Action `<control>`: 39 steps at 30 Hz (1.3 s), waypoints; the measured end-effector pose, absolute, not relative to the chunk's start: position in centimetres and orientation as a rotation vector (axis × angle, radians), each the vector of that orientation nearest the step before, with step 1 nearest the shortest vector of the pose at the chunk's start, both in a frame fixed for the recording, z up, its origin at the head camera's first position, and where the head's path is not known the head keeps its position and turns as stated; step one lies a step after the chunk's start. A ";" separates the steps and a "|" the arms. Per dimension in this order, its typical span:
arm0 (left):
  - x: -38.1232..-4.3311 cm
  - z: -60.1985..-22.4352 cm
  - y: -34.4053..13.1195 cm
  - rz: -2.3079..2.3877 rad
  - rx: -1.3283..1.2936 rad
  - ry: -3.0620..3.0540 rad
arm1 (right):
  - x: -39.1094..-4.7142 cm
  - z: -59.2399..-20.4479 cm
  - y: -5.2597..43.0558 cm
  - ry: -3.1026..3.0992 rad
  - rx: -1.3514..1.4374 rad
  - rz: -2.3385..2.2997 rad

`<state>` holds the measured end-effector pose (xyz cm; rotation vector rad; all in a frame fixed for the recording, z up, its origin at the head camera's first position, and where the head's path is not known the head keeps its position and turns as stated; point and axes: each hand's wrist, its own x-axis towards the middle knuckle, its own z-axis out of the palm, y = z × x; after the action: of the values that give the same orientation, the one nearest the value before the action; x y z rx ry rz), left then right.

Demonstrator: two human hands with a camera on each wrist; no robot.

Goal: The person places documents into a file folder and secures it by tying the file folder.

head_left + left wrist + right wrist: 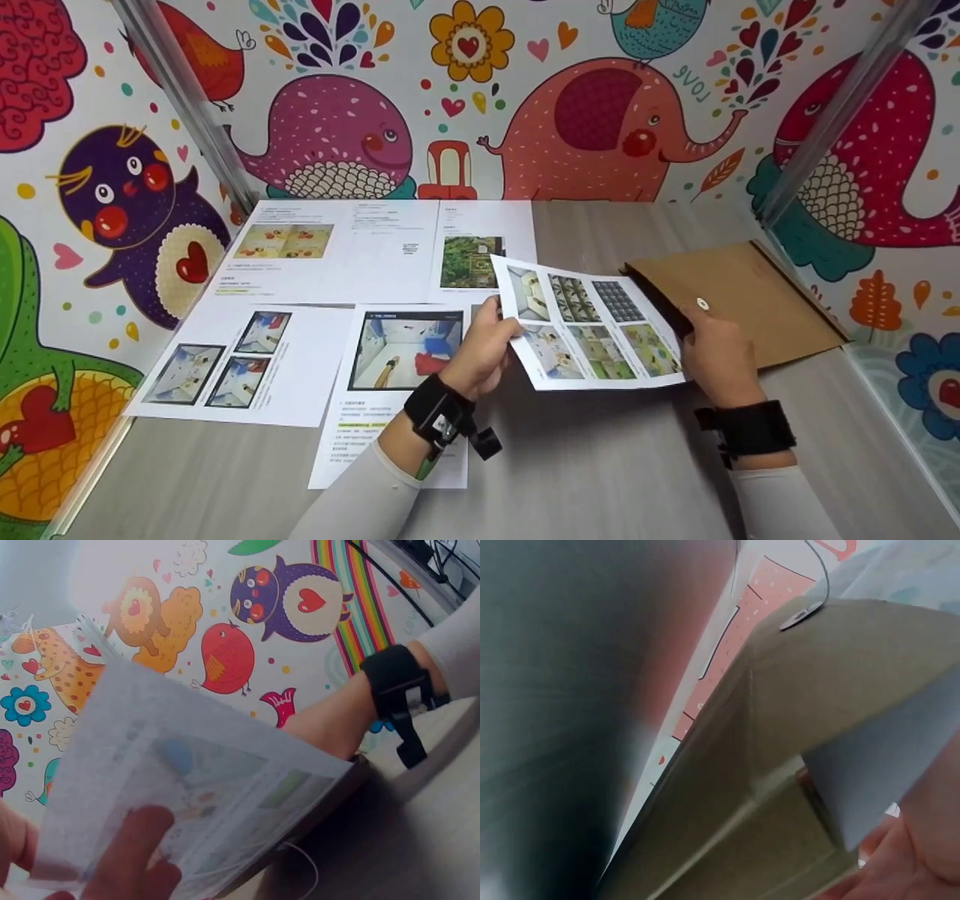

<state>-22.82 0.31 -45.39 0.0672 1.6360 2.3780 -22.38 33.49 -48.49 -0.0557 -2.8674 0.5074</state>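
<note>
My left hand [484, 349] pinches the left edge of a printed sheet [592, 322] with six small colour pictures, lifted over the table. In the left wrist view, fingers [139, 847] lie against the sheet [112, 720], whose print shows through. The right hand [720, 356] grips a brown paper envelope [772, 307] at its opening edge, beside a white button [703, 304] with a string. The sheet's right end overlaps the envelope's mouth. From the right wrist, the envelope's folded side [840, 667] appears close up, with white paper [885, 765] at its mouth.
Several printed sheets lie on the grey table [585, 465] at left and centre: a back row [382, 277], a sheet with three photos [300, 397] and one with a large photo [330, 450]. Cartoon-printed walls [465, 112] enclose the table on three sides.
</note>
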 end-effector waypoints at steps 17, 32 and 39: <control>-22.4 -45.0 0.5 2.487 0.067 1.611 | -22.4 -48.5 32.5 -2.831 0.014 0.500; -21.1 -47.0 2.5 2.468 0.035 1.579 | -22.3 -48.2 31.2 -2.820 0.079 0.541; -21.7 -47.4 6.3 2.449 -0.047 1.521 | -22.3 -48.0 31.7 -2.773 0.111 0.539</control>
<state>-21.66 6.34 -47.35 -0.0475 1.5213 2.4491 -22.34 31.72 -47.95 0.1113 -2.7726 0.5394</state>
